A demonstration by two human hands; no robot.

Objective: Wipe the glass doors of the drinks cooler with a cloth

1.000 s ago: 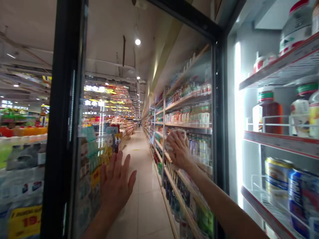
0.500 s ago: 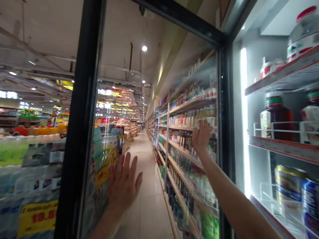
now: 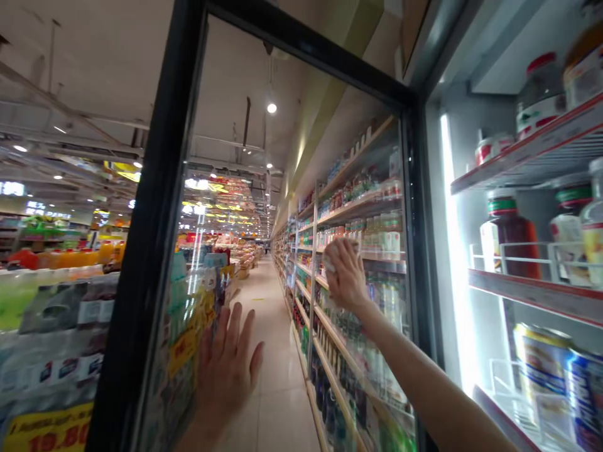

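A glass cooler door (image 3: 277, 188) with a black frame stands swung open in front of me. My right hand (image 3: 346, 273) is on the right half of the glass, its fingers bent over a crumpled pale cloth (image 3: 330, 260) pressed to the pane. Most of the cloth is hidden under the fingers. Lower left, my left hand (image 3: 228, 361) is raised with its palm toward the glass and its fingers spread, holding nothing. Whether that palm touches the pane I cannot tell.
To the right, the lit cooler has shelves (image 3: 532, 292) with bottles (image 3: 509, 232) and large cans (image 3: 541, 364). Stacked drinks with a yellow price sign (image 3: 49, 430) stand at left. Through the glass show an aisle floor (image 3: 268, 314) and long product shelves (image 3: 325, 301).
My right hand has moved left across the glass with the cloth. The left hand stays spread, slightly lower and further left in view. My view has shifted a little.
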